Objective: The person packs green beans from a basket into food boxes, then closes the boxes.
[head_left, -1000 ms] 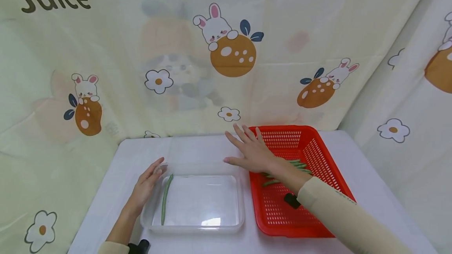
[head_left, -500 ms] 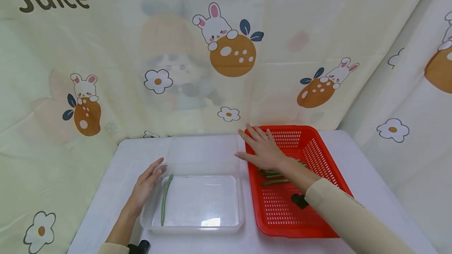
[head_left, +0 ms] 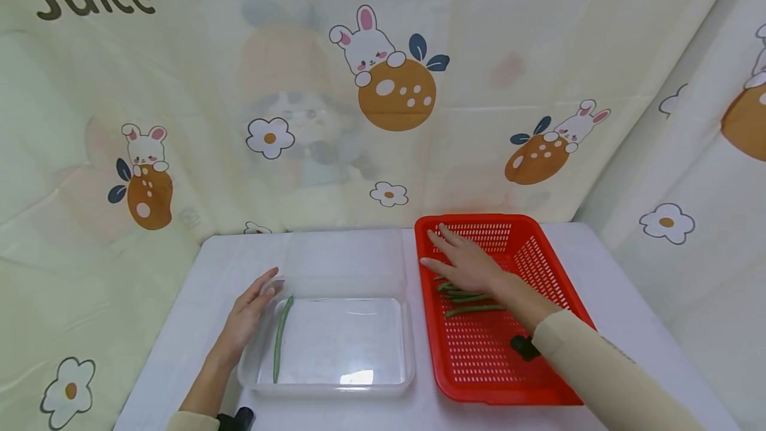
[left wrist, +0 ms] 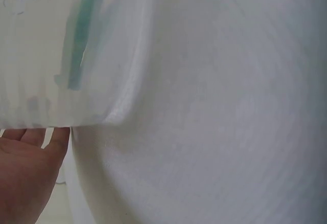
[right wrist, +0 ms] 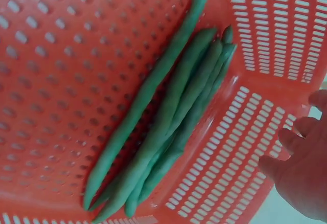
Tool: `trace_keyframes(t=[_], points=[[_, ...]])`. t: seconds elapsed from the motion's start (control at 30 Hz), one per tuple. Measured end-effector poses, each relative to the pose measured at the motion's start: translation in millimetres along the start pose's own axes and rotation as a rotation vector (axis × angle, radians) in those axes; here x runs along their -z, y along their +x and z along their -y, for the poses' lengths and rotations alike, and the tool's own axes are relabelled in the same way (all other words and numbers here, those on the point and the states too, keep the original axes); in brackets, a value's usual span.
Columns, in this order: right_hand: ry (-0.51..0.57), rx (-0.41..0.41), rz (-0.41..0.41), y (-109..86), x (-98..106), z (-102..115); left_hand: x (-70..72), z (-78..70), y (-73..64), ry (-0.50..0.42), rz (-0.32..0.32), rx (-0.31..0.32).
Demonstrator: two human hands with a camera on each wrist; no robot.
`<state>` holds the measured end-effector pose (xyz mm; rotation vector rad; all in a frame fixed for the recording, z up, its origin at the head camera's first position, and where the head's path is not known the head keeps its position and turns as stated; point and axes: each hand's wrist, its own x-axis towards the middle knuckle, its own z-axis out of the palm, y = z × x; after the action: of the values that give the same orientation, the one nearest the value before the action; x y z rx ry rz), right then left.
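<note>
A clear plastic container stands on the table with one green bean lying lengthwise near its left wall. My left hand touches the container's left back corner, fingers extended along the outside. In the left wrist view, part of that hand shows beside the container wall. Over the left back part of a red perforated basket is my right hand, fingers spread and holding nothing. Several green beans lie bunched in the basket, partly hidden by the right hand and forearm in the head view.
Behind the container is a translucent flat panel, perhaps its lid. A white cloth covers the table. A printed curtain hangs at the back, with another along the right side. The basket stands close to the container's right.
My right hand has moved right and slightly toward me, from the gap between container and basket to over the basket. My left hand, the container and its bean stay put.
</note>
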<state>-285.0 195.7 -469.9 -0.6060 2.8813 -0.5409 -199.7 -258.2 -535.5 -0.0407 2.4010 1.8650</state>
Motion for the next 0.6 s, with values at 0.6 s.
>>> trace_keyframes(t=[0.6], points=[[0.039,-0.126,0.198,-13.2,-3,-31,-0.2,0.5,-0.5,-0.004,-0.004,-0.014]])
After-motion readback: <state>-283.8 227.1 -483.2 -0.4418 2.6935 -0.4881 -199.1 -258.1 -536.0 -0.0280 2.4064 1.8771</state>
